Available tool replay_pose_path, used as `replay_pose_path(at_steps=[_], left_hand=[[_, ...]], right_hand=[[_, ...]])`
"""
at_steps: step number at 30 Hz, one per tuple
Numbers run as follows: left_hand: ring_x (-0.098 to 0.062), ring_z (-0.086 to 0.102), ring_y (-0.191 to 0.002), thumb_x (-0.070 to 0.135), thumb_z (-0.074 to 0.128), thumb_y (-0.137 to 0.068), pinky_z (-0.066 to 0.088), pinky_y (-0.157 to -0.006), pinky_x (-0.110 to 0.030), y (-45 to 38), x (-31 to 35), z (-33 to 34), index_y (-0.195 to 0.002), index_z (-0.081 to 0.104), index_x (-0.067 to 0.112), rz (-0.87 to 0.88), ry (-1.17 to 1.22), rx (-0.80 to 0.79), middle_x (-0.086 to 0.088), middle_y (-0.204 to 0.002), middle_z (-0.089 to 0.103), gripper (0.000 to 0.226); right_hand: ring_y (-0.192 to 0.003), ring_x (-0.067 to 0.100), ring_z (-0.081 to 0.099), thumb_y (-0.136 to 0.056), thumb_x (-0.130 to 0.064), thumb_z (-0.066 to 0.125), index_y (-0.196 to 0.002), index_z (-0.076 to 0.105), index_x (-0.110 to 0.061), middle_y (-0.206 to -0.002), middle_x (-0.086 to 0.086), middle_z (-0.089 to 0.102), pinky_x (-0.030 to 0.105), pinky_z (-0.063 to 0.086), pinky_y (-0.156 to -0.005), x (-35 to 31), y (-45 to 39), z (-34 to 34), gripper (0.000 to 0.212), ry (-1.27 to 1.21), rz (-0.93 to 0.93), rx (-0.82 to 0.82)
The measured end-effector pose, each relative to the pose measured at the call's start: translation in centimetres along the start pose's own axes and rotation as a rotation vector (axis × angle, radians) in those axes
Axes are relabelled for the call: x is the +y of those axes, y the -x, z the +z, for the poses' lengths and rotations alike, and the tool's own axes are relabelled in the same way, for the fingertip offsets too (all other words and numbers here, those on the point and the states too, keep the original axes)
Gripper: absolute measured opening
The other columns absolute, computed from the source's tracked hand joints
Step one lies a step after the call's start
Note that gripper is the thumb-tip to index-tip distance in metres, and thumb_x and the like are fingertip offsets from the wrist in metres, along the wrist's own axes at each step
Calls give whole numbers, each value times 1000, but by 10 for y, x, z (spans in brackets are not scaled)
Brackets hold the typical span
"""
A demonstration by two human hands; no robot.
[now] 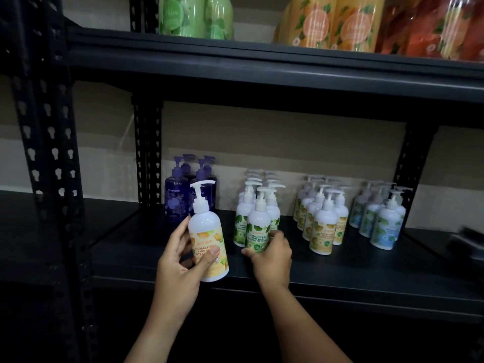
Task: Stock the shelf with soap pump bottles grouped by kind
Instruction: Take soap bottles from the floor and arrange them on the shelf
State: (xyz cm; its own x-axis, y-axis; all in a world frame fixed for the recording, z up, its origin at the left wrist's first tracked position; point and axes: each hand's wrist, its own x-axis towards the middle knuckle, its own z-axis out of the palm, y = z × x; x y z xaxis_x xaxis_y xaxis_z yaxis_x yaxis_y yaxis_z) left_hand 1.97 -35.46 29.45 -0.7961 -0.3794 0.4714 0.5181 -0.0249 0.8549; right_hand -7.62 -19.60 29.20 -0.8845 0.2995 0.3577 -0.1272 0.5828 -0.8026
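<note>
Plastic, smooth and rounded: that is how I read the orange-label bottle (208, 244), so I judge it stiff enough not to crush, fairly weighty if full, and a little slippery on the glossy label. My left hand (180, 260) holds it upright just off the front edge of the shelf (340, 281), fingers curled behind the body and thumb pressed across the label. I would keep to that mid-body grip; the pump head looks like a poor handle, apt to turn or depress. My right hand (271, 254) rests on the shelf board, its fingers wrapped round the base of the green-label bottle (258, 229) at the front of its group. Orange-label bottles (322, 218) stand further right, near mid-shelf, with purple bottles (188, 191) at the back left corner.
</note>
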Motion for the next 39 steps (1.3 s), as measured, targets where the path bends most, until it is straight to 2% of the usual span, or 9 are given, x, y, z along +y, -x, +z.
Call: replay_pose_path(at_steps=[15, 18, 21, 25, 28, 32, 35, 37, 39], left_hand=[[-11, 69, -116, 14, 81, -73, 54, -95, -35, 3, 7, 14, -144, 54, 27, 20, 14, -57, 13, -126, 72, 77], [-13, 69, -117, 14, 82, -73, 54, -96, -37, 4, 7, 20, -144, 54, 28, 16, 15, -67, 12, -127, 71, 77], [-11, 69, -117, 16, 83, -72, 54, -99, -42, 8, 7, 31, -143, 55, 30, 1, 14, -84, 13, -127, 71, 77], [-9, 70, -115, 17, 82, -71, 55, -98, -42, 17, 8, 55, -142, 55, 31, -19, 24, -141, 17, -126, 71, 77], [-10, 70, -113, 15, 82, -71, 59, -93, -36, 24, 8, 82, -138, 57, 32, -27, 37, -193, 17, -125, 71, 73], [-12, 69, -116, 3, 85, -75, 58, -91, -31, 29, 1, 125, -132, 59, 35, -32, 52, -232, 15, -126, 71, 70], [-6, 66, -119, 1, 85, -78, 56, -92, -30, 33, -3, 157, -131, 59, 39, -28, 39, -297, 21, -126, 69, 70], [-2, 65, -119, -1, 85, -78, 57, -90, -27, 35, -6, 180, -130, 58, 40, -18, 15, -336, 25, -124, 69, 71], [1, 66, -115, 1, 87, -76, 57, -91, -25, 36, -12, 200, -127, 57, 43, -1, -30, -346, 27, -119, 70, 73]], right_hand=[[-110, 27, 62, -65, -33, 95, -123, 49, -13, -124, 9, 60, 41, 55, -92, 0, 0, -4, 77, -47, -5, -30], [-110, 23, 64, -58, -36, 98, -127, 47, -15, -125, 7, 61, 37, 56, -92, 4, 0, -11, 88, -116, -17, -80], [-106, 18, 64, -58, -33, 98, -127, 47, -18, -121, 5, 62, 32, 56, -90, 14, -3, -28, 87, -138, -24, -140], [-103, 14, 61, -73, -30, 90, -134, 52, -16, -115, 2, 63, 27, 53, -89, 44, -9, -69, 73, -5, -49, -158], [-97, 11, 60, -81, -27, 83, -128, 60, -17, -113, -1, 67, 23, 48, -84, 71, -16, -110, 54, 143, -70, -100], [-106, 17, 65, -87, -34, 76, -122, 63, -20, -117, 0, 70, 29, 52, -87, 107, -29, -158, 40, 310, -50, -57], [-110, 20, 64, -93, -44, 67, -124, 62, -22, -119, 0, 69, 31, 51, -87, 128, -38, -191, 38, 427, -13, -70], [-112, 19, 64, -95, -52, 58, -123, 63, -25, -120, -3, 69, 32, 48, -92, 144, -43, -208, 39, 532, -10, -60], [-116, 15, 61, -97, -58, 49, -125, 62, -30, -125, -7, 68, 35, 41, -105, 157, -46, -220, 42, 612, -27, -50]])
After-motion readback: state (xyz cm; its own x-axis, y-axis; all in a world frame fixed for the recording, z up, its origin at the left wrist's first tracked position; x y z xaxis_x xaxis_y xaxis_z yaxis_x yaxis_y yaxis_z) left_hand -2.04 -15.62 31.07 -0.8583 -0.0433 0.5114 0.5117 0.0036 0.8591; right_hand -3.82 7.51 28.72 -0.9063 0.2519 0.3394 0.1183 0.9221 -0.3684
